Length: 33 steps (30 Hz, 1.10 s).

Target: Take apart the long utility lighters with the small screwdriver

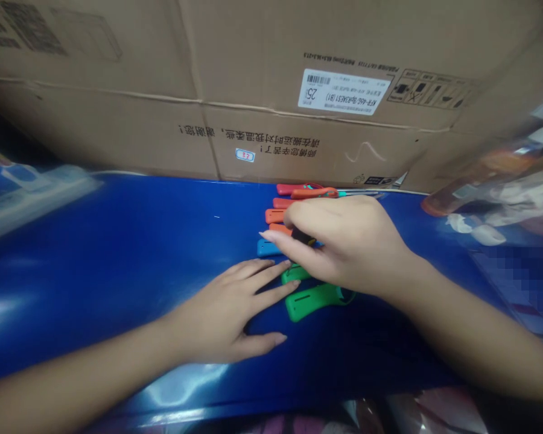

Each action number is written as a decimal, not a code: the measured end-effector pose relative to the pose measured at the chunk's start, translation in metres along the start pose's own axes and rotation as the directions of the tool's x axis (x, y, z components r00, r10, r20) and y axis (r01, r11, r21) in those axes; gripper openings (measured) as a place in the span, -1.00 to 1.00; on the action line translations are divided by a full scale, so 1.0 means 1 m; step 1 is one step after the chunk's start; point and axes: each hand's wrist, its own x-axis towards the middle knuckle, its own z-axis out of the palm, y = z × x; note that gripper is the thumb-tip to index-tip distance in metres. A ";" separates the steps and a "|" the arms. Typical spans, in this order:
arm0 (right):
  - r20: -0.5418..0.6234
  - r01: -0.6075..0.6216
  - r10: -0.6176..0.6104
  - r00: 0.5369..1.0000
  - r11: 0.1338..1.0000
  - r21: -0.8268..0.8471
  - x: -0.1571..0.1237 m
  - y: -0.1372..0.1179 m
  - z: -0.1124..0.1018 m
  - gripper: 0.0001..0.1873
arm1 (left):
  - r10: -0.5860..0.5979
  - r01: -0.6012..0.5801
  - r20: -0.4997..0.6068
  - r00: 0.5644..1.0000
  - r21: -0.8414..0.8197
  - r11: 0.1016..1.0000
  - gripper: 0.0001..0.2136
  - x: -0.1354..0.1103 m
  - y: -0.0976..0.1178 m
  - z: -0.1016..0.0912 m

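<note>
Several flat plastic-handled tools lie in a column on the blue table, their exact kind unclear. Red handles [282, 203] and orange handles [275, 216] are at the back, then a blue handle [266, 248]. Closest to me are a smaller green handle [294, 275] and a larger green handle [308, 302]. My right hand [350, 241] is closed over the middle of the row, around a black piece with a yellow mark [302, 236], mostly hidden by the fingers. My left hand [226, 307] lies spread, its fingertips at the green handles.
A big cardboard box [140, 138] with printed text and a white label walls off the back of the blue table [117, 253]. On the right are a blurred bottle with orange contents [475, 181] and crumpled white paper [489, 234]. A blurred translucent object [40, 193] is at left.
</note>
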 end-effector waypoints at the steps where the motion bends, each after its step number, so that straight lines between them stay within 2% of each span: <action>1: 0.041 0.016 -0.019 0.999 0.998 0.053 0.000 0.000 -0.001 -0.63 | -0.002 0.002 0.001 1.000 -0.001 1.000 -0.31 0.000 0.000 0.000; 3: 0.120 0.051 -0.072 0.990 0.983 0.176 0.000 0.002 -0.004 -0.76 | 0.000 0.000 -0.001 1.000 -0.008 1.000 -0.31 -0.001 0.001 -0.001; 6: 0.196 0.062 -0.122 0.973 0.956 0.286 0.000 0.004 -0.008 -0.67 | 0.004 -0.004 0.019 1.000 -0.001 1.000 -0.32 -0.001 0.001 -0.002; 9: 0.193 0.017 -0.055 0.980 0.981 0.192 0.001 0.005 -0.008 -0.74 | 0.001 -0.001 0.037 0.999 0.023 1.000 -0.31 -0.002 0.000 -0.002; 11: 0.195 -0.021 -0.005 0.981 0.991 0.134 0.002 0.008 -0.007 -0.70 | -0.010 0.008 0.041 0.999 0.034 0.999 -0.29 -0.002 -0.001 -0.001; 13: 0.226 -0.029 -0.010 0.974 0.985 0.170 0.002 0.010 -0.008 -0.70 | -0.014 0.012 0.045 0.999 0.031 0.999 -0.29 -0.002 -0.002 0.000; 17: 0.272 0.021 -0.104 0.957 0.956 0.292 0.001 0.016 -0.011 -0.64 | 0.008 -0.010 0.050 0.999 0.039 0.999 -0.30 -0.003 -0.002 -0.001; 21: 0.271 -0.015 -0.046 0.961 0.976 0.216 0.002 0.016 -0.012 -0.71 | 0.003 -0.007 0.063 0.998 0.071 0.997 -0.28 -0.004 -0.002 0.000; 25: 0.292 -0.060 -0.004 0.956 0.976 0.210 0.003 0.016 -0.014 -0.70 | 0.001 -0.006 0.064 0.998 0.073 0.997 -0.28 -0.005 -0.002 0.003; 29: 0.284 -0.053 0.005 0.959 0.985 0.163 0.003 0.018 -0.014 -0.70 | -0.005 -0.002 0.067 0.998 0.092 0.996 -0.28 -0.006 -0.002 0.004; 33: 0.296 -0.054 -0.008 0.955 0.978 0.203 0.003 0.017 -0.016 -0.74 | 0.003 -0.009 0.054 0.999 0.105 0.994 -0.29 -0.005 -0.002 0.005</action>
